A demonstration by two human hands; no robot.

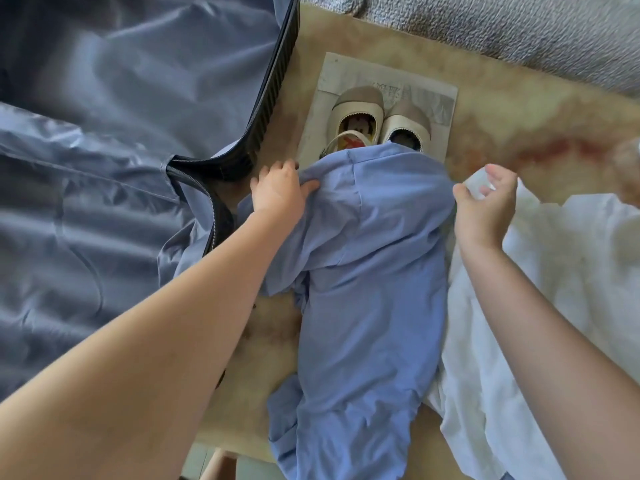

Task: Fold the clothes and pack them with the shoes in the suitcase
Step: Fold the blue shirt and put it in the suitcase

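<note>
Suitcase [104,168] lies open far left, grey-blue lining up, black ribbed shell edge facing the rug [519,109]. Left hand [278,192]: fingers curled, gripping the top-left corner of the blue shirt [374,271]. The shirt is centre, on the rug and outside the suitcase. It runs lengthwise toward the person, top edge raised between both hands. Just behind it, a pair of beige shoes [362,105] on a paper sheet [346,69], heels hidden by the shirt. Right hand [485,206]: thumb and curled fingers pinch the shirt's top-right corner, white cloth showing in the gap. White garment [561,271] lies crumpled far right, touching the shirt's edge.
</note>
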